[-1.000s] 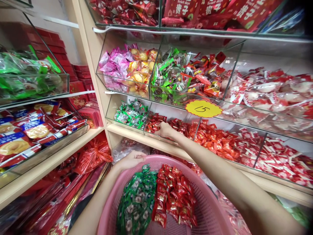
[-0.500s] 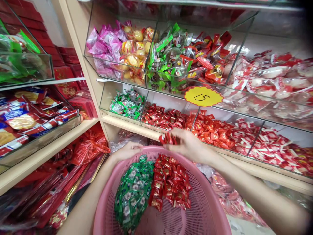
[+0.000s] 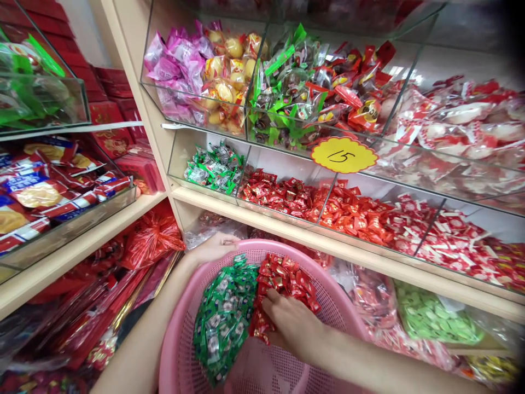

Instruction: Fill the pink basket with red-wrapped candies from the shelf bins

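A pink plastic basket point(image 3: 348, 312) holds green-wrapped candies point(image 3: 223, 317) on its left side and red-wrapped candies point(image 3: 287, 276) beside them. At the basket's upper left rim, my left hand point(image 3: 217, 246) grips the edge, its fingers partly hidden. Inside the basket, my right hand point(image 3: 289, 320) is down on the red candies, its fingers curled; whether it holds any of them is hidden.
Clear bins on the shelf above hold green candies point(image 3: 215, 169), red candies point(image 3: 283, 194) and red-and-white candies point(image 3: 459, 235). A wooden shelf edge point(image 3: 246, 219) runs behind the basket. A yellow price tag point(image 3: 344, 155) hangs from the upper bins.
My right hand, holding red candies above the far rim before, has come down into the basket onto the red pile. My left hand stays at the rim.
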Action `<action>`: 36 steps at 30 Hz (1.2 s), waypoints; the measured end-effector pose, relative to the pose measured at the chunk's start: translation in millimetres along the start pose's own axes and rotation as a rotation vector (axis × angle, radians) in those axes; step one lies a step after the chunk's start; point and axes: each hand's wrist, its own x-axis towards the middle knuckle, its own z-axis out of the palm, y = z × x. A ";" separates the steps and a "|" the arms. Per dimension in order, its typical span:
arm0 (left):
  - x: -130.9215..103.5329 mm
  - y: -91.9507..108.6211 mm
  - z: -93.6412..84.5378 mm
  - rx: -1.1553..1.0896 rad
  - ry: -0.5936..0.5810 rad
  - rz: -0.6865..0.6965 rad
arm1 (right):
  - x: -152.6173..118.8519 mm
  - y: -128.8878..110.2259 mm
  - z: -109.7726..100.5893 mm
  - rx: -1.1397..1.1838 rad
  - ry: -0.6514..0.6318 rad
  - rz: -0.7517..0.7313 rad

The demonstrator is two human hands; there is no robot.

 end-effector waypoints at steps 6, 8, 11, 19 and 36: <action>0.8 -2.1 -0.1 0.022 0.005 0.003 | 13.5 -17.5 15.6 -0.176 -0.001 -0.027; 0.7 -1.2 0.0 0.036 0.020 -0.002 | 16.4 -19.4 22.2 -0.207 0.023 -0.028; 0.1 1.6 0.5 0.049 0.032 -0.007 | 18.9 -19.9 29.1 -0.234 0.070 -0.016; -0.8 7.0 1.3 0.026 0.006 -0.030 | 15.7 -19.4 31.7 -0.304 0.143 -0.026; -0.7 4.9 1.1 0.018 0.010 -0.039 | 7.2 -15.2 16.2 -0.261 0.162 0.011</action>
